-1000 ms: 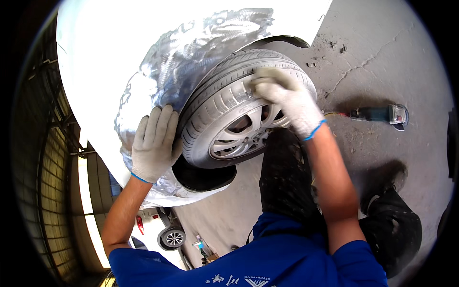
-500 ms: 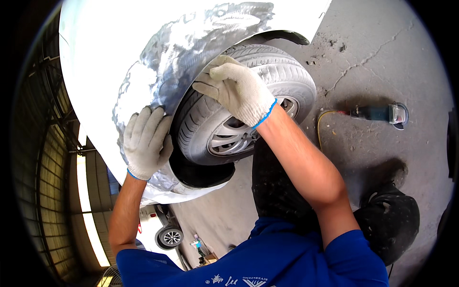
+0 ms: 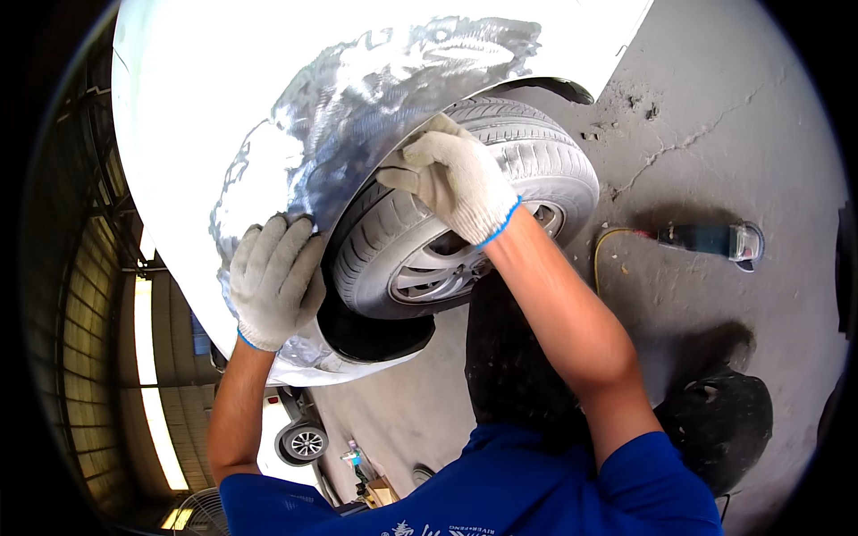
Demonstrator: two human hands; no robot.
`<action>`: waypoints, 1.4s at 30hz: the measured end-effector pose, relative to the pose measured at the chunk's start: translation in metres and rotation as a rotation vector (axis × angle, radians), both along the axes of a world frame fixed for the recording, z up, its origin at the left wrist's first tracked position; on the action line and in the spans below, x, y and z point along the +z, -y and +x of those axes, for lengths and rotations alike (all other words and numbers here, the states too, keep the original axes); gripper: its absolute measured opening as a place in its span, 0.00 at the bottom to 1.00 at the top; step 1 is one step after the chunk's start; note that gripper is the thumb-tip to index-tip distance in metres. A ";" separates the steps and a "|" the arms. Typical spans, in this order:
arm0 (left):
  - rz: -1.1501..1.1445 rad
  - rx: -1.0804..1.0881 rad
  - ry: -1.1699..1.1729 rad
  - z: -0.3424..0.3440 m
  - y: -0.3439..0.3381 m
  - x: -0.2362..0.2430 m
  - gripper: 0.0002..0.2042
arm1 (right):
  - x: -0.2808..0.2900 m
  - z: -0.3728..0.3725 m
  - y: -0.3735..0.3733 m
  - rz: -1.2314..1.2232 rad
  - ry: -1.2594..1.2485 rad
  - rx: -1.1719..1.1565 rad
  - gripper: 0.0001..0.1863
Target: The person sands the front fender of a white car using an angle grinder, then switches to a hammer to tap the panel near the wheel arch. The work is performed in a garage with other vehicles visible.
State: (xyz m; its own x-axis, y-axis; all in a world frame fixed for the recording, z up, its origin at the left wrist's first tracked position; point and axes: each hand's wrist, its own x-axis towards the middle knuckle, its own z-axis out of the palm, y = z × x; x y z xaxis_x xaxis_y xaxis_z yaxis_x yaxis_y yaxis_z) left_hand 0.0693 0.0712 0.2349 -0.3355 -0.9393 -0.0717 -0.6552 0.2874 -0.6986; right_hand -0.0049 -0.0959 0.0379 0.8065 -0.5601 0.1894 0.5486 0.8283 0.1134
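A white car's fender (image 3: 357, 116) fills the upper left, with a large patch sanded to shiny bare metal. My left hand (image 3: 279, 277), in a pale knit glove with a blue cuff, lies flat on the lower part of this patch, fingers stretched out. My right hand (image 3: 456, 183), gloved the same way, is at the wheel arch above the dusty tire (image 3: 536, 156). Its fingers are bent round the fender's edge, and some fingertips are hidden there. Beneath that hand sits the silver wheel rim (image 3: 429, 277).
An angle grinder (image 3: 706, 239) with a yellow cord lies on the grey concrete floor (image 3: 697, 89), right of the wheel. Dirt crumbs and a crack mark the floor beyond. Another white vehicle's wheel (image 3: 306, 443) and a fan guard (image 3: 201, 514) appear at the lower left.
My view has shifted slightly, so the car, wheel and grinder sit a little lower in the picture. Both hands stay at about the same spots on the fender.
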 end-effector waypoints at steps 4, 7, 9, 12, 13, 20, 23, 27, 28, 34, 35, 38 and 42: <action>-0.037 -0.028 0.013 -0.008 0.000 -0.003 0.22 | -0.004 -0.047 -0.002 -0.145 -0.450 -0.203 0.19; 0.018 0.054 -0.246 -0.010 -0.006 -0.040 0.15 | -0.032 -0.059 -0.005 -0.158 -0.573 -0.211 0.14; 0.053 -0.061 -0.446 -0.034 -0.013 -0.088 0.15 | -0.048 -0.062 -0.007 -0.211 -0.622 -0.220 0.10; 0.143 0.051 -0.541 -0.045 -0.013 -0.121 0.15 | -0.057 -0.076 -0.004 -0.260 -0.772 -0.293 0.10; 0.090 0.078 -0.529 -0.042 -0.012 -0.123 0.16 | -0.065 -0.078 -0.003 -0.281 -0.814 -0.344 0.10; -0.336 0.346 -0.503 0.008 0.000 -0.126 0.23 | -0.092 -0.066 -0.013 -1.024 -1.676 -0.953 0.22; -0.366 0.341 -0.408 0.014 0.008 -0.136 0.25 | -0.108 -0.046 -0.023 -1.242 -1.756 -0.957 0.28; -0.405 0.389 -0.445 0.015 0.005 -0.138 0.28 | -0.115 -0.034 -0.027 -1.299 -1.760 -0.992 0.33; -0.421 0.420 -0.450 0.015 0.004 -0.139 0.29 | -0.116 -0.034 -0.026 -1.316 -1.769 -0.966 0.33; -0.529 0.578 -0.602 0.013 0.004 -0.143 0.32 | -0.115 -0.036 -0.027 -1.402 -1.791 -0.907 0.34; -0.538 0.574 -0.626 0.015 0.003 -0.144 0.32 | -0.114 -0.037 -0.027 -1.415 -1.794 -0.888 0.35; -0.579 0.552 -0.756 0.021 -0.002 -0.150 0.31 | -0.110 -0.042 -0.019 -1.522 -1.788 -0.805 0.35; -0.395 0.665 -1.084 0.021 -0.001 -0.139 0.30 | -0.102 -0.057 -0.015 -1.666 -1.834 -0.704 0.36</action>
State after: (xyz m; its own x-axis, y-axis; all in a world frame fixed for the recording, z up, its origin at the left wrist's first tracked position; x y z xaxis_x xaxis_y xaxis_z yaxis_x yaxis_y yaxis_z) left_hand 0.0904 0.0726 0.0961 0.4779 -0.8415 0.2520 -0.8654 -0.4016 0.2998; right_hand -0.0615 -0.0805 -0.0643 0.4688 -0.8563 0.2166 -0.5419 -0.4725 -0.6950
